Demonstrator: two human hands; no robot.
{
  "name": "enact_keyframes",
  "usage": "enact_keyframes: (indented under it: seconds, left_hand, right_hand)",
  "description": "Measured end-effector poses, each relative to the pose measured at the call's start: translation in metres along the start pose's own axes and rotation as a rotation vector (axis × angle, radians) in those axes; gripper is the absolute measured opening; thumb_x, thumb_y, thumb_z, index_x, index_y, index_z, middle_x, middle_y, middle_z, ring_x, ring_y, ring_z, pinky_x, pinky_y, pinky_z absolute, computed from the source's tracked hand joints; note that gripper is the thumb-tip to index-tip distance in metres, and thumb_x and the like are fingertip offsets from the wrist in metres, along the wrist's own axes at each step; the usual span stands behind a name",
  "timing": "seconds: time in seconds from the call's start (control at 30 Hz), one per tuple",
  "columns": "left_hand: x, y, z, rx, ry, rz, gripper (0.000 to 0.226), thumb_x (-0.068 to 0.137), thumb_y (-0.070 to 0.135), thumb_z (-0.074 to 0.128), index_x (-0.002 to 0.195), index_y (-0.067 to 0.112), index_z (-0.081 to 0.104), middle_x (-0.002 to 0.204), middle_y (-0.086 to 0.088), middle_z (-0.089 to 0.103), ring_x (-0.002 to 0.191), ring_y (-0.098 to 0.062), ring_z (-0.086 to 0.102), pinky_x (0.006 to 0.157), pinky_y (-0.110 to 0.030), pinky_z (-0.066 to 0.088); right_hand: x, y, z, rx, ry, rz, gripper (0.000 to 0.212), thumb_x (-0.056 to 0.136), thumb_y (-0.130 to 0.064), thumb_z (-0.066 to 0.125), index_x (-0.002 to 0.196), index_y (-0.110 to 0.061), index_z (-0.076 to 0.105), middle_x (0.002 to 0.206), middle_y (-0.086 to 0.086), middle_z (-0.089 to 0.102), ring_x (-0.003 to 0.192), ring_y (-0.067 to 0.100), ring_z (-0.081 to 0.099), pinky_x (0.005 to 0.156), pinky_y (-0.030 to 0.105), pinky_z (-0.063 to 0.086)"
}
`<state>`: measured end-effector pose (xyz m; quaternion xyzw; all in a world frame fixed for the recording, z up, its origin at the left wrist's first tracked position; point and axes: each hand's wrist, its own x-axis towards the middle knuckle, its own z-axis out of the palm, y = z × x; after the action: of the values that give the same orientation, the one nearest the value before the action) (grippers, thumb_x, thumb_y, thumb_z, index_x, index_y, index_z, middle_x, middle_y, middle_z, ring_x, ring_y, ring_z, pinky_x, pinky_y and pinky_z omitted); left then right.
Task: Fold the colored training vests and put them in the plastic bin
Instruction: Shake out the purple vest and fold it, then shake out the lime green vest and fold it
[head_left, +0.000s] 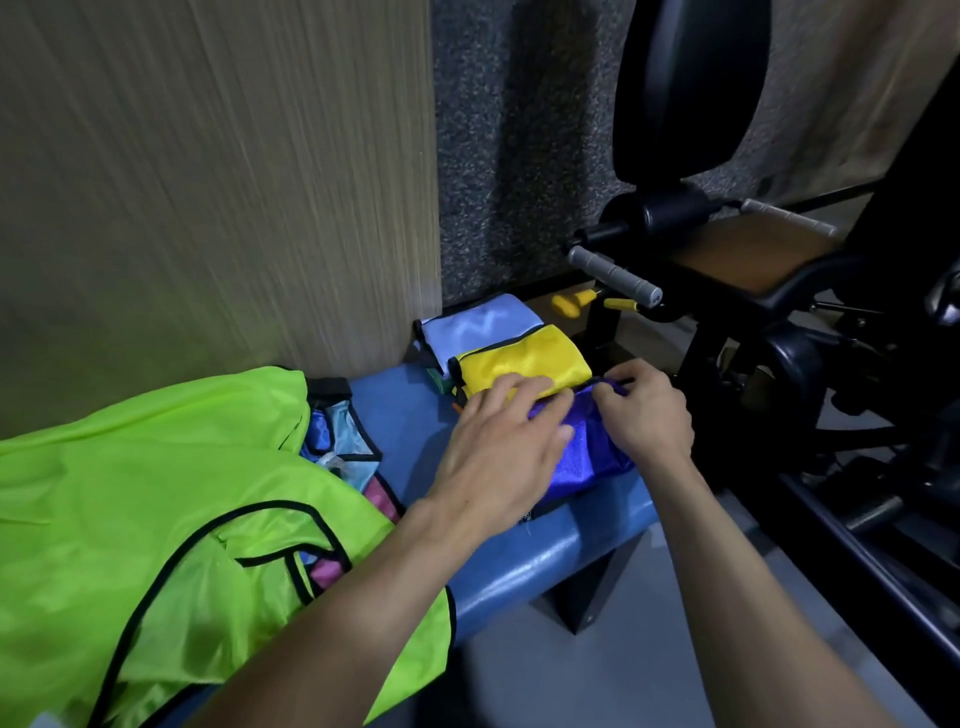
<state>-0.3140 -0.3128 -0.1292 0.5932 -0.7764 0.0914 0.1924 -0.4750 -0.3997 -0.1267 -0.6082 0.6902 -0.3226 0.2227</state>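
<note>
Blue vest (587, 457), folded, lies at centre frame on the bench (519, 571): left hand (498, 447) presses it flat with straight fingers, right hand (644, 415) pinches its far edge. Beyond it sit a folded yellow vest (524, 364) and a pale vest (478, 325). Lower left, the green vest (156, 493) and others under it remain unfolded; no bin in view, so roughly mid-task.
</note>
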Motion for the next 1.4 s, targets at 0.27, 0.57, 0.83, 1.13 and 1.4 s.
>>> enact_keyframes:
  seconds: [0.27,0.57,0.83,1.13,1.4]
  left_hand:
    - [-0.011,-0.005,0.020,0.101,-0.285,0.054,0.065,0.103,0.051,0.004,0.163,0.026,0.014,0.170,0.003,0.012,0.157,-0.025,0.002,0.127,-0.046,-0.001]
    - [-0.024,-0.006,0.036,0.075,-0.261,-0.029,0.060,0.107,0.054,0.010,0.163,0.031,0.000,0.171,0.001,-0.003,0.156,-0.027,-0.015,0.126,-0.052,-0.004]
    - [-0.034,-0.011,0.007,0.051,-0.274,0.039,0.063,0.107,0.058,0.015,0.162,0.035,-0.004,0.169,0.002,-0.017,0.154,-0.022,-0.024,0.125,-0.051,-0.010]
    - [-0.146,-0.089,-0.093,0.016,-0.217,-0.057,0.056,0.104,0.055,0.034,0.157,0.035,0.031,0.167,0.010,0.014,0.155,-0.016,0.006,0.125,-0.033,0.006]
    - [-0.266,-0.151,-0.157,-0.195,-0.263,-0.350,0.022,0.085,0.064,0.053,0.087,0.043,0.058,0.094,0.025,0.055,0.088,0.003,0.057,0.075,-0.029,0.051]
  right_hand:
    - [-0.008,0.004,0.013,-0.296,0.201,-0.367,0.023,0.094,-0.025,0.061,0.116,-0.021,0.062,0.118,0.009,0.056,0.110,0.037,0.051,0.087,0.051,0.043]
    - [-0.020,0.024,0.034,-0.261,0.103,-0.546,0.025,0.103,-0.031,0.047,0.096,-0.010,0.059,0.109,0.007,0.049,0.084,0.030,0.053,0.063,0.045,0.050]
    - [-0.026,0.018,0.035,-0.350,0.256,-0.493,0.020,0.102,-0.030,0.053,0.101,-0.014,0.063,0.107,0.006,0.061,0.106,0.034,0.057,0.091,0.051,0.042]
    - [-0.052,-0.004,0.018,-0.276,0.195,-0.458,0.027,0.097,-0.038,0.059,0.109,-0.016,0.069,0.118,0.008,0.062,0.119,0.037,0.051,0.099,0.052,0.038]
    - [-0.158,-0.081,0.017,-0.105,-0.400,-0.911,0.031,0.088,-0.057,0.052,0.090,-0.027,0.061,0.088,-0.010,0.061,0.084,0.015,0.061,0.070,0.040,0.052]
